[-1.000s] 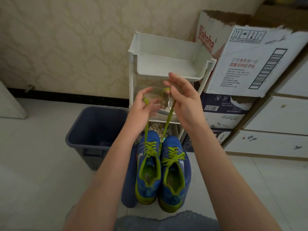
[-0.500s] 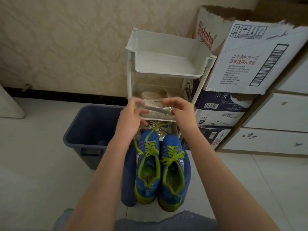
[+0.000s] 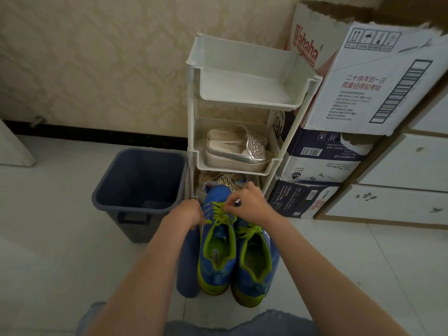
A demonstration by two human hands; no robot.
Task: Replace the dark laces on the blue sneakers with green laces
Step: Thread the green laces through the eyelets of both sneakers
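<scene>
At lower centre of the frame, the left hand point(image 3: 188, 213) and right hand point(image 3: 252, 204) each appeared to pinch the green lace point(image 3: 219, 214) over one blue sneaker point(image 3: 215, 271), where an uneven tug risked leaving one end short or the crossings slack.

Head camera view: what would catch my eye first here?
Two blue sneakers with bright green laces stand in the middle; the left hand and right hand pinch one sneaker's laces. Behind are a dark bin, left, and a white rack holding silver shoes.
</scene>
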